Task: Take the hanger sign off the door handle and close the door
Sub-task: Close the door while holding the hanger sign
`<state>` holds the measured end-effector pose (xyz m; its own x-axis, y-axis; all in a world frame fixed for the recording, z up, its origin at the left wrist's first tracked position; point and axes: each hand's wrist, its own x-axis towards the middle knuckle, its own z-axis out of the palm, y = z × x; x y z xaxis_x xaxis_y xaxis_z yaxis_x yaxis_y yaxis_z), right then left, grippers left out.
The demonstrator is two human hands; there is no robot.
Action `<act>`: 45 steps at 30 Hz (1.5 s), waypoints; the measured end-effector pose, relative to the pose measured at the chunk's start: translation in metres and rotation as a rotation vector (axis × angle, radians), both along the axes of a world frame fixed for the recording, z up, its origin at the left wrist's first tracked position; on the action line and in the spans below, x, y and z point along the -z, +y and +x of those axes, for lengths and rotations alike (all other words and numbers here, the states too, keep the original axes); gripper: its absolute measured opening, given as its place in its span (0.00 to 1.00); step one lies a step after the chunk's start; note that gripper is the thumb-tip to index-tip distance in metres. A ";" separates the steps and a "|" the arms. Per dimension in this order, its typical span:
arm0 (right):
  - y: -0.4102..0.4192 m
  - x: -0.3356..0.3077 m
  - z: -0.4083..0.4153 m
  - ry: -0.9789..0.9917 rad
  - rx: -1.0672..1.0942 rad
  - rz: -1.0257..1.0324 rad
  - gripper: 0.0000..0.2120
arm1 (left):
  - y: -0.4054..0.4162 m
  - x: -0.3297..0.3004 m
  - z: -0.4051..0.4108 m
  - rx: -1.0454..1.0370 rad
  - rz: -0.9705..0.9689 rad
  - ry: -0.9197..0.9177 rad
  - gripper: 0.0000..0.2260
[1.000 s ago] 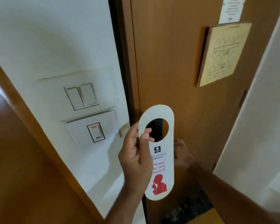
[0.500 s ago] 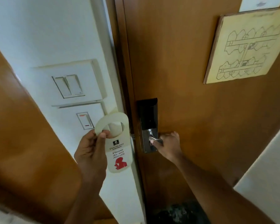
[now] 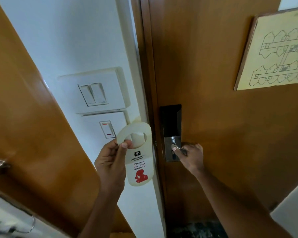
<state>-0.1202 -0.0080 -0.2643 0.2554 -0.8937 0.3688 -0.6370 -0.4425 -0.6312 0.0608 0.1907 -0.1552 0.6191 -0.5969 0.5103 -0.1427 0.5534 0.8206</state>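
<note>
At far left, a second brown wooden door [image 3: 24, 117] carries a metal lever. Next, white wall switch plates [image 3: 96, 93]. The left hand [image 3: 113, 162] pinches the cream card "do not disturb" hanger sign [image 3: 137, 156] by its loop, clear of the handle. The right hand [image 3: 190, 156] is closed around the silver lever door handle [image 3: 176, 147] of the brown wooden room door [image 3: 213, 83], which appears shut against its frame. Judged step: closing; next, release the lever and confirm latching. A framed floor plan [image 3: 275, 54] hangs at right.

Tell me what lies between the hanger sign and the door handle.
In the head view, the white door frame and the door's edge separate the hanger sign in the left hand from the door handle, gripped by the right hand.
</note>
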 end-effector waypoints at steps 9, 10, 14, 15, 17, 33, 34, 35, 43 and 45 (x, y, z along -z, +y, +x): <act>-0.010 0.005 0.009 -0.002 0.010 -0.035 0.23 | 0.003 0.001 0.002 0.013 0.036 0.037 0.21; -0.011 0.005 0.009 -0.006 0.013 -0.043 0.23 | 0.003 0.001 0.003 0.020 0.037 0.037 0.20; -0.016 0.006 0.015 -0.038 0.016 -0.053 0.22 | 0.003 0.004 0.010 0.024 0.039 0.028 0.11; -0.017 0.007 0.017 -0.040 0.020 -0.048 0.21 | 0.003 0.004 0.011 0.021 0.040 0.025 0.10; -0.018 0.008 0.019 -0.044 0.028 -0.041 0.20 | 0.003 0.005 0.012 0.017 0.036 0.017 0.10; -0.031 0.010 0.022 -0.037 0.065 -0.049 0.20 | -0.002 0.003 0.009 0.028 0.039 0.039 0.11; -0.031 0.011 0.022 -0.038 0.062 -0.053 0.19 | -0.002 0.003 0.009 0.028 0.040 0.046 0.10; -0.031 0.011 0.022 -0.037 0.057 -0.056 0.19 | -0.001 0.003 0.008 0.026 0.041 0.050 0.11; -0.031 0.011 0.024 -0.031 0.067 -0.039 0.20 | 0.003 0.001 0.007 0.028 0.035 0.068 0.20; -0.033 0.008 0.025 -0.042 0.071 -0.054 0.20 | 0.001 -0.001 0.008 0.024 0.039 0.068 0.18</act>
<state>-0.0952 -0.0414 -0.2727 0.1755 -0.8873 0.4264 -0.6413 -0.4317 -0.6343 0.0689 0.1916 -0.1538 0.6372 -0.6305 0.4431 -0.0729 0.5231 0.8491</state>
